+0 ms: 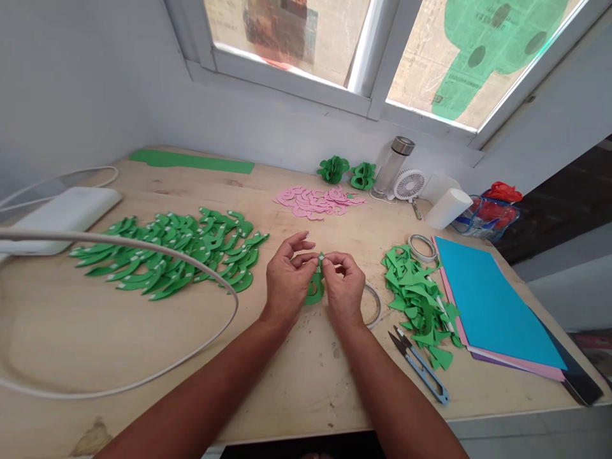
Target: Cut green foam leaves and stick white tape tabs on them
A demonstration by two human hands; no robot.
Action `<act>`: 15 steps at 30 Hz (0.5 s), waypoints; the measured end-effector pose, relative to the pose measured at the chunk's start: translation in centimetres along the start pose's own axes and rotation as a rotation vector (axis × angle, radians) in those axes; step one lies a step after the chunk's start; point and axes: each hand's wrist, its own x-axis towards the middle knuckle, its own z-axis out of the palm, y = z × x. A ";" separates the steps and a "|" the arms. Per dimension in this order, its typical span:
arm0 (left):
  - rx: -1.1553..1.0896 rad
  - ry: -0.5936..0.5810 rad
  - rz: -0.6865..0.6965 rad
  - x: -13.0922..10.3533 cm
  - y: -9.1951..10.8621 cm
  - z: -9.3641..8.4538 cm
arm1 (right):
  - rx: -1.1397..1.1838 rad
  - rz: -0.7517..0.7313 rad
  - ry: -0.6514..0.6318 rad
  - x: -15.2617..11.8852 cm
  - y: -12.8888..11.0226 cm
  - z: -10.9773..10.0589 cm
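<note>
Near the middle of the wooden table, my left hand [290, 280] and my right hand [345, 284] meet over a green cut-out piece [314, 290]. Thumb and forefinger of each hand pinch the top tip of this piece, while its rounded lower part shows between the palms. The other fingers of my left hand are loosely curled. A roll of tape [377, 306] lies beside my right wrist, partly hidden by it. To the left is a large heap of green curved pieces [162, 255] with small white patches. Pink cut-outs [310, 201] lie beyond my hands.
Green scraps [415, 293], another tape roll [422, 247] and blue snips [423, 366] lie to the right, beside blue sheets [497, 299]. A bottle [392, 167], small fan [408, 185] and two green paper shapes [333, 169] stand behind. A white cable [191, 258] arches at left.
</note>
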 end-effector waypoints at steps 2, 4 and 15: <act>-0.002 0.000 0.001 0.0 0.0 0.0 | -0.011 -0.012 0.004 0.0 0.0 0.0; -0.007 -0.001 -0.002 0.0 0.0 0.0 | -0.024 -0.023 0.012 0.0 0.0 0.0; -0.013 0.002 0.002 -0.2 0.2 0.2 | -0.055 -0.071 0.073 -0.3 -0.5 0.2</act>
